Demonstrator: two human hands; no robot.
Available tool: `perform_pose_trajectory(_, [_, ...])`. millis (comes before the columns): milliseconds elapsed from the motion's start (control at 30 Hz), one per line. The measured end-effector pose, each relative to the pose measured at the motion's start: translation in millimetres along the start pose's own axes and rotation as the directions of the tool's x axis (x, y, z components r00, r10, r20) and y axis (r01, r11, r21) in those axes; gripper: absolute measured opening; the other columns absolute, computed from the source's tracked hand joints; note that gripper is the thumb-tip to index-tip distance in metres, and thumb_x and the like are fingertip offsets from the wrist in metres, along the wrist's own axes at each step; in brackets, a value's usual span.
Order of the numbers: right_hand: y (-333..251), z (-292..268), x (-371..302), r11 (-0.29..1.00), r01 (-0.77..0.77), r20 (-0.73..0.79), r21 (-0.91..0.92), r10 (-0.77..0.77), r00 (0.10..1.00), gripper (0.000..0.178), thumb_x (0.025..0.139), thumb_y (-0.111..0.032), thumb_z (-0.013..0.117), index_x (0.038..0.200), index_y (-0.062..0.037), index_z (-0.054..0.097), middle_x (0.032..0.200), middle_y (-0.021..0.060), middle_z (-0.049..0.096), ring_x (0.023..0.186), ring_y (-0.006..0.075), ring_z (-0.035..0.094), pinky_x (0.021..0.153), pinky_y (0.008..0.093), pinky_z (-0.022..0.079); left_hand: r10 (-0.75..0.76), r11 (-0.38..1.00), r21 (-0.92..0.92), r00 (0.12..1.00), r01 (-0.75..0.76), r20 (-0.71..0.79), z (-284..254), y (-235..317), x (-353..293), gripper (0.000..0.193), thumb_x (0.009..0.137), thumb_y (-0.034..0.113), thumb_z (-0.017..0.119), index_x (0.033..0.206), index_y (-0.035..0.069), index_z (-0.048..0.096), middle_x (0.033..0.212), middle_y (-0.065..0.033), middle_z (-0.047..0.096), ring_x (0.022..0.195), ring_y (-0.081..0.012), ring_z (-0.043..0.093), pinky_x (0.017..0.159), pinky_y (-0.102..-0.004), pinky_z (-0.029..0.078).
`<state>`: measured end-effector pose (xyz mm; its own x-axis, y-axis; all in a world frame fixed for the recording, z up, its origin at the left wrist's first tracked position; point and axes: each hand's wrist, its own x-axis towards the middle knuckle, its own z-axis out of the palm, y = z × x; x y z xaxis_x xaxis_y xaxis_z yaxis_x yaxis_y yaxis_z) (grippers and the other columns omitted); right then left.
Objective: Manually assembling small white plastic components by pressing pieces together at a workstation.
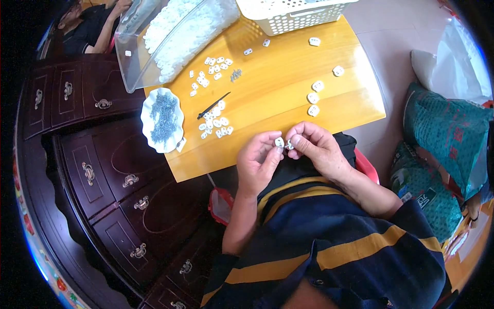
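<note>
Close together over my lap, just off the near table edge, my two hands each pinch a small white plastic piece. My left hand [261,160] has its thumb and forefinger closed on one white plastic piece [279,141] with dark holes in its face. In my right hand [320,150], thumb and fingers grip a second small white piece [290,145], partly hidden by the fingertips. A cluster of rounded white pieces [217,122] lies on the table beyond my left hand. A thin black pointed tool [213,106] lies against that cluster.
A white scalloped dish [147,135] of grey metal pins stands at the table's left. Smaller white pieces [202,82] surround a little pin pile [236,75]. Farther off are a clear bin [135,82] of white parts and a perforated basket [288,24]. Green sacks [442,118] stand right.
</note>
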<state>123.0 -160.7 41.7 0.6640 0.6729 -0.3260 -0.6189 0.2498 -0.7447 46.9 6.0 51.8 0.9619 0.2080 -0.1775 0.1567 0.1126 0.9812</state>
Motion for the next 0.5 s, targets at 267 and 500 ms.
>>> perform_pose_trajectory(267, [1.3, -0.1, -0.2, 0.999, 0.027, -0.059, -0.045, -0.03, 0.998, 0.013, 0.104, -0.015, 0.056, 0.108, -0.0035, 0.062, 0.093, -0.0001, 0.063, 0.08, 0.0059, 0.06, 0.074, 0.0213, 0.05, 0.028, 0.997, 0.068, 1.0, -0.029, 0.008, -2.0, 6.4, -2.4, 0.028, 0.093, -0.006, 0.061, 0.121, -0.007, 0.06, 0.1, -0.0066, 0.068, 0.081, -0.0068, 0.063, 0.074, -0.0201, 0.053])
perform_pose_trajectory(500, [2.2, 0.5, 0.0, 0.996, 0.049, -0.055, -0.081, -0.053, 0.997, 0.012, 0.104, -0.014, 0.056, 0.107, -0.0036, 0.061, 0.093, -0.0005, 0.062, 0.079, 0.0057, 0.06, 0.073, 0.0208, 0.05, 0.041, 0.997, 0.062, 0.999, -0.043, 0.03, -2.3, 4.6, -2.7, 0.03, 0.093, -0.006, 0.061, 0.122, -0.007, 0.06, 0.1, -0.0065, 0.068, 0.081, -0.007, 0.063, 0.073, -0.0202, 0.053])
